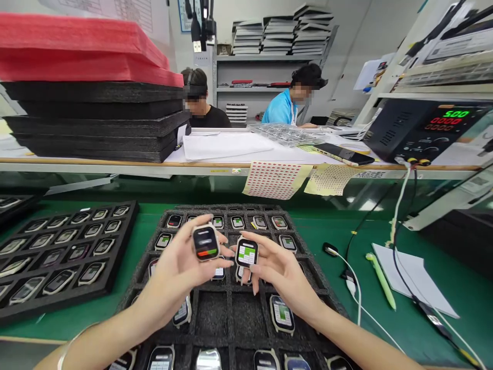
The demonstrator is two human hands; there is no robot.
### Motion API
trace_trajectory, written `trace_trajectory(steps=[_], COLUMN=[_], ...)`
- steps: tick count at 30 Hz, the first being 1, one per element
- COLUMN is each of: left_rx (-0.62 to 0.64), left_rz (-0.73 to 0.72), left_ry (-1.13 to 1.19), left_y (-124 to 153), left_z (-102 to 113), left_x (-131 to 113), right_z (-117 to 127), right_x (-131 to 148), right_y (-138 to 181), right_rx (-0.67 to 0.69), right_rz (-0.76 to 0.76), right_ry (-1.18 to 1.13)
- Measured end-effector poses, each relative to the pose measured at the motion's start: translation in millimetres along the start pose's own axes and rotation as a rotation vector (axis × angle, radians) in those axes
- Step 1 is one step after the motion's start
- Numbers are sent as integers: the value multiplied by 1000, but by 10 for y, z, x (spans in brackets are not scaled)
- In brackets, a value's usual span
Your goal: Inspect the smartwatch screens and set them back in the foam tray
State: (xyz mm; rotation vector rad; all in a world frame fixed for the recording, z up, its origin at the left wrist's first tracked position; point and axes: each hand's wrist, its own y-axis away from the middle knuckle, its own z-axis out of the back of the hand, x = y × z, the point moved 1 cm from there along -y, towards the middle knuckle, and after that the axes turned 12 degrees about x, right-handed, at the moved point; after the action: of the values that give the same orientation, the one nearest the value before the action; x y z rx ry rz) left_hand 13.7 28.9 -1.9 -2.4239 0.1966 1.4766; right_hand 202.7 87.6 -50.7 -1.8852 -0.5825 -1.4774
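Observation:
My left hand (181, 270) is closed on a smartwatch body (205, 242) whose dark screen shows a red and green bar. My right hand (279, 272) grips a second smartwatch body (246, 252) with a green-and-white screen. The two watches are held side by side above a black foam tray (316, 277). That tray holds several more watch bodies in square pockets, some lit, with a few pockets bare in the middle.
A second black tray (119, 257) of watch bodies lies at left on the green mat. A green pen (381, 280), white paper (418, 277) and cables lie at right. A shelf behind carries stacked foam trays (96, 121), sticker sheets (275, 180) and a power supply (423, 128). Two people sit beyond.

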Motion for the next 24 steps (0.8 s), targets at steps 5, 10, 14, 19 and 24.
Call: trace_trajectory(steps=[5,10,14,19,24], left_rx=[43,91,98,103,118], left_rz=[91,51,35,67,127], left_ry=[-52,-55,-48,-46,166], left_y=[-246,-208,-185,-145,206], left_z=[125,208,202,102,-82], left_x=[354,396,368,277,199], right_z=[30,28,31,16,23], right_x=[-1,20,13,15,4], right_y=[24,23,23,32,24], right_rx=[-30,-66,-67,-90,-95], right_rz=[-12,-39,-48,-46,-44], right_ry=[1,10,19,27,51])
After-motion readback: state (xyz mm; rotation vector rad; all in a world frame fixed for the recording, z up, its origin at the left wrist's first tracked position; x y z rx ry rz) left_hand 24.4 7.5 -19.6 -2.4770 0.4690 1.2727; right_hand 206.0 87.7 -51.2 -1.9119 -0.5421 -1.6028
